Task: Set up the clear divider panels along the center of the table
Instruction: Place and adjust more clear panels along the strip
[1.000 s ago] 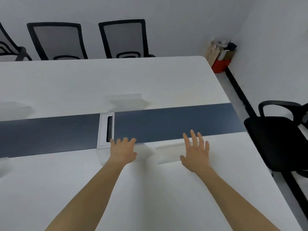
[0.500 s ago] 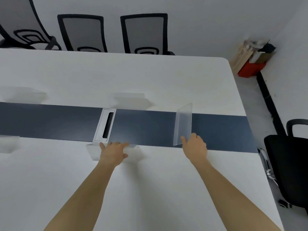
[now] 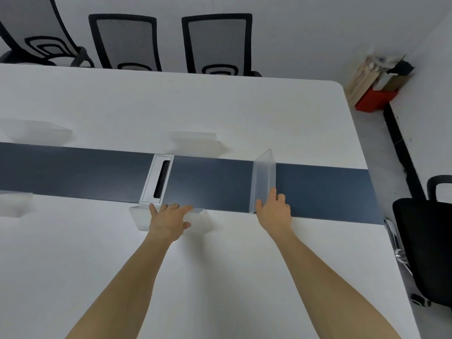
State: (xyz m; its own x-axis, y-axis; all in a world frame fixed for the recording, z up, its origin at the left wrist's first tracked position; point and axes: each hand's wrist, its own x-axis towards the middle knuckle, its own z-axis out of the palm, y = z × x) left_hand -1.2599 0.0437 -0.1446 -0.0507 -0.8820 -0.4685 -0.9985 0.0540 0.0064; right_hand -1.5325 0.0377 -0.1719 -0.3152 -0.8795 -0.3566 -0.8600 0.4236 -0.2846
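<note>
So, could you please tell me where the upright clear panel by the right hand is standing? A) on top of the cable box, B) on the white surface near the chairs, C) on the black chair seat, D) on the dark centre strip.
D: the upright clear panel rises from the dark centre strip, with the right hand at its near edge.

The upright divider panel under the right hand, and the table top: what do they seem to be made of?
Upright divider panel: probably frosted acrylic or similar plastic; the dark strip shows hazily through it, and its edges look clean and thin. Table: smooth matte white top, likely laminate, with only soft reflections; its core cannot be told.
</note>
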